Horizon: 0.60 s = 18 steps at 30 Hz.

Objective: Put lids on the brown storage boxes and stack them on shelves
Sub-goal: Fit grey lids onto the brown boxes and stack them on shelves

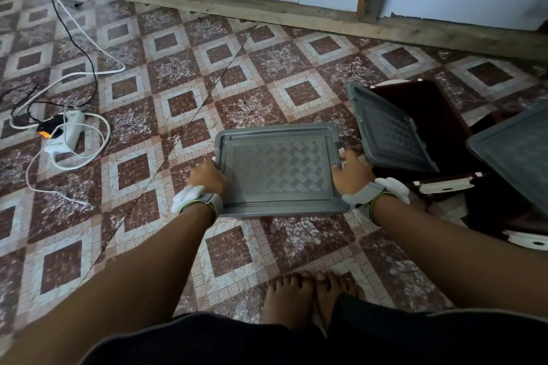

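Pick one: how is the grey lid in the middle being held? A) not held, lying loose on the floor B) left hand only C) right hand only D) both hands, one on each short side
D: the left hand grips the lid at its left edge and the right hand grips its right edge.

Both forearms are bare, with no sleeves. Each wrist carries a grey strap edged in a thin yellow-green line, and a white rounded pod, perhaps a sensor housing, sits on the outer side of each strap, beside the left hand (207, 179) and the right hand (351, 173). Dark shorts or trousers cover the legs. The feet (308, 296) are bare.
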Available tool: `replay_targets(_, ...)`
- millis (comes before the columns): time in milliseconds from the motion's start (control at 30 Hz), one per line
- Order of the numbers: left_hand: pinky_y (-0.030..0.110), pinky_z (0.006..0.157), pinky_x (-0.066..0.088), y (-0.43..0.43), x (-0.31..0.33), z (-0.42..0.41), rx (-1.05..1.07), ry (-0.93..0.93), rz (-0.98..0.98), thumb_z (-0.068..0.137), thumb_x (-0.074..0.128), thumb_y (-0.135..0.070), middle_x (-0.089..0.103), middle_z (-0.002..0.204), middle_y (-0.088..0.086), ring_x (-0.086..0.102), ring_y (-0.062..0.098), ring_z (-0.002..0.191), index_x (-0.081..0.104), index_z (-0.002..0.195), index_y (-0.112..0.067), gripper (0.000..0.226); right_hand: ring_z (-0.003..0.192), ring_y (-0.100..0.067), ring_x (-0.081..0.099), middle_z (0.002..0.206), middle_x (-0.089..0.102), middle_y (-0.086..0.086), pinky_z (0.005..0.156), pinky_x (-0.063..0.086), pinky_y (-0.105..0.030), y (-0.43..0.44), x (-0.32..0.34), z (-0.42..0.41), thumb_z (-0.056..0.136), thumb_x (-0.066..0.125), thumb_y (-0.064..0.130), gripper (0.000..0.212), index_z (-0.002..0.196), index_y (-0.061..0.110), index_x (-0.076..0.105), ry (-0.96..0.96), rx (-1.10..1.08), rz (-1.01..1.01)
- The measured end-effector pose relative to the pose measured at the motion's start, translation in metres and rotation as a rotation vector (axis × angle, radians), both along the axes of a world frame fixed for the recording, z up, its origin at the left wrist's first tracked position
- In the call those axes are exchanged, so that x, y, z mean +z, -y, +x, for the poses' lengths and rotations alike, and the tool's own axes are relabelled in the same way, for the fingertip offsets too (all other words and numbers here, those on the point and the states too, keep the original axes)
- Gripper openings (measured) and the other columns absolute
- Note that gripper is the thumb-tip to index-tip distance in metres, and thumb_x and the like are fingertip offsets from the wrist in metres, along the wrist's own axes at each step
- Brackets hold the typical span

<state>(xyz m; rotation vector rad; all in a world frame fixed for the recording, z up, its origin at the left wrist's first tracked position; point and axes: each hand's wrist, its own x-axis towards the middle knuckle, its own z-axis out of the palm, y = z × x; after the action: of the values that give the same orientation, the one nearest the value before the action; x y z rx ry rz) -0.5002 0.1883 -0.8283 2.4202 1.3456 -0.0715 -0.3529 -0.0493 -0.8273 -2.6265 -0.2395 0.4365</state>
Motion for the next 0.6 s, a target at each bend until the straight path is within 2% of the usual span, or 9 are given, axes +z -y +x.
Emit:
replay_targets(133,0.038,0.074,0.046,0.001,-0.001,-0.003,0.007,0.059,-0.024,0.091,0.054,-0.012,0.067,0.108,0.022,0.062,0.04,0.098,0.066,0.109,-0.003,0.023,0.104,-0.04,0.058,0.114,0.06,-0.027,0.084,0.045,-0.038,-0.004,0.001,-0.002,0.097,0.049,0.019,0.035,0.131,0.009,0.043,-0.001,-0.016,-0.023)
replay_targets(233,0.048,0.103,0.038,0.001,-0.001,-0.002,0.105,0.017,-0.026,0.091,0.058,-0.018,0.048,0.137,0.022,0.044,0.042,0.125,0.063,0.122,-0.01,0.033,0.118,-0.043,0.052,0.132,0.05,-0.029,0.098,0.044,-0.045,-0.005,0.003,0.004,0.096,0.052,0.024,0.052,0.141,0.006,0.034,-0.124,-0.06,-0.03)
replay_targets(267,0.051,0.108,0.034,0.001,-0.001,-0.002,0.143,-0.003,-0.061,0.091,0.059,-0.02,0.041,0.144,0.021,0.039,0.042,0.131,0.058,0.13,-0.013,0.039,0.117,-0.042,0.052,0.133,0.049,-0.028,0.097,0.045,-0.045,-0.003,0.004,0.007,0.097,0.052,0.027,0.052,0.14,0.004,0.035,-0.167,-0.055,-0.044)
replay_targets(300,0.051,0.109,0.034,-0.001,-0.001,-0.001,0.174,-0.014,-0.113,0.091,0.059,-0.021,0.04,0.146,0.021,0.039,0.043,0.133,0.051,0.135,-0.012,0.045,0.109,-0.041,0.055,0.129,0.053,-0.027,0.092,0.046,-0.042,-0.001,0.007,0.01,0.098,0.05,0.029,0.047,0.134,0.001,0.041,-0.208,-0.023,-0.057)
replay_targets(367,0.046,0.096,0.042,-0.004,-0.003,0.001,0.194,-0.016,-0.22,0.094,0.056,-0.02,0.053,0.134,0.024,0.052,0.044,0.123,0.046,0.133,-0.002,0.044,0.083,-0.033,0.058,0.107,0.061,-0.022,0.077,0.045,-0.035,0.003,0.012,0.014,0.099,0.048,0.03,0.034,0.112,-0.002,0.052,-0.248,0.051,-0.053)
replay_targets(400,0.043,0.087,0.045,-0.005,-0.003,0.0,0.182,-0.017,-0.258,0.095,0.055,-0.019,0.06,0.125,0.024,0.057,0.043,0.115,0.049,0.128,0.002,0.04,0.071,-0.027,0.053,0.094,0.061,-0.018,0.071,0.043,-0.033,0.004,0.012,0.015,0.099,0.048,0.03,0.031,0.103,0.0,0.053,-0.241,0.065,-0.06)
replay_targets(467,0.037,0.076,0.044,-0.006,-0.002,-0.001,0.161,-0.008,-0.286,0.095,0.054,-0.019,0.066,0.11,0.019,0.062,0.039,0.103,0.053,0.122,0.004,0.036,0.059,-0.021,0.045,0.073,0.051,-0.009,0.066,0.039,-0.031,0.005,0.01,0.018,0.098,0.05,0.03,0.028,0.097,0.001,0.05,-0.21,0.06,-0.072)
replay_targets(533,0.035,0.074,0.041,-0.003,0.002,-0.005,0.164,-0.009,-0.277,0.094,0.056,-0.019,0.063,0.105,0.017,0.061,0.039,0.102,0.049,0.129,0.004,0.042,0.067,-0.025,0.052,0.08,0.055,-0.01,0.067,0.04,-0.031,0.001,0.008,0.018,0.097,0.051,0.029,0.03,0.104,0.0,0.05,-0.181,0.052,-0.086)
replay_targets(600,0.037,0.077,0.042,-0.001,0.003,-0.007,0.168,0.006,-0.264,0.093,0.058,-0.019,0.063,0.111,0.02,0.06,0.04,0.106,0.047,0.128,0.002,0.042,0.09,-0.034,0.058,0.107,0.06,-0.019,0.074,0.043,-0.035,-0.003,0.008,0.015,0.098,0.051,0.024,0.036,0.12,-0.004,0.047,-0.161,0.046,-0.106)
